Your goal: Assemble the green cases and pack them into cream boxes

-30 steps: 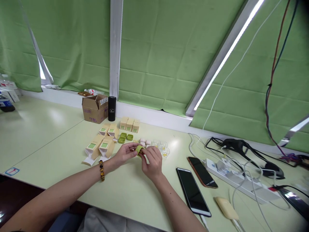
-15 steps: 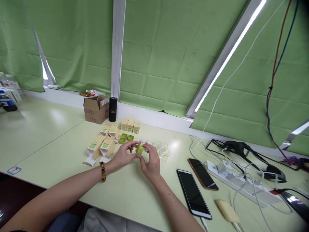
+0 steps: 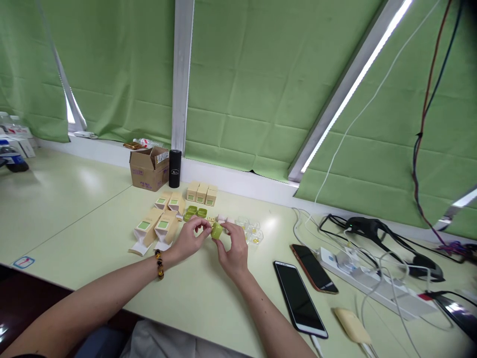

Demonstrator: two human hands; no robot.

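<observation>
Between the thumb and fingers of my right hand (image 3: 234, 251) is a small green cup-like container (image 3: 216, 230), held just above the table. Close to its left side, my left hand (image 3: 191, 238) is closed in a pinch. Whatever those fingertips hold, if anything, is too small to make out. Beyond my left hand lie several green square containers (image 3: 191, 215). Clear plastic cups with yellow bits (image 3: 255, 237) sit past my right hand, with small pale pieces (image 3: 224, 219) beside them.
Opened tan cartons (image 3: 148, 223) lie at the left, and three closed tan cartons (image 3: 201, 193) stand behind. A cardboard box (image 3: 148, 171) and a black bottle (image 3: 175, 169) are farther back. Two phones (image 3: 300, 298) and a power strip (image 3: 365, 281) with cables occupy the right.
My left fingers have come away from the green container and drawn into a pinch at its left. My right hand still holds the container, which is turned slightly.
</observation>
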